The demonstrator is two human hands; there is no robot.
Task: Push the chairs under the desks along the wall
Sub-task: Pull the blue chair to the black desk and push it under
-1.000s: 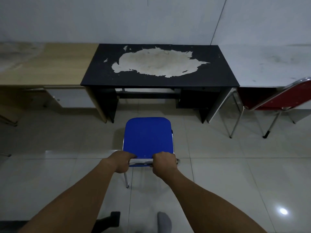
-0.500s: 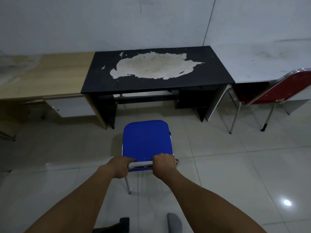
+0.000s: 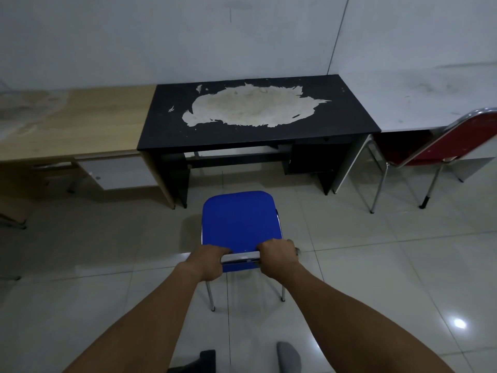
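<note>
your left hand [image 3: 208, 261] and right hand [image 3: 277, 254] are clenched on the blue chair [image 3: 240, 220] top rail. the black desk [image 3: 255, 117] stands ahead of your fingers, chair not yet under; red chair [image 3: 441, 146] remains.

- 2 bare forearms, no sleeves in view, no watch or bands at the wrists.
- Left hand [image 3: 208, 262] and right hand [image 3: 277, 255] bare, no gloves.
- Near edge: left foot [image 3: 203, 360] in black, right foot [image 3: 288, 356] in a grey sock.
</note>
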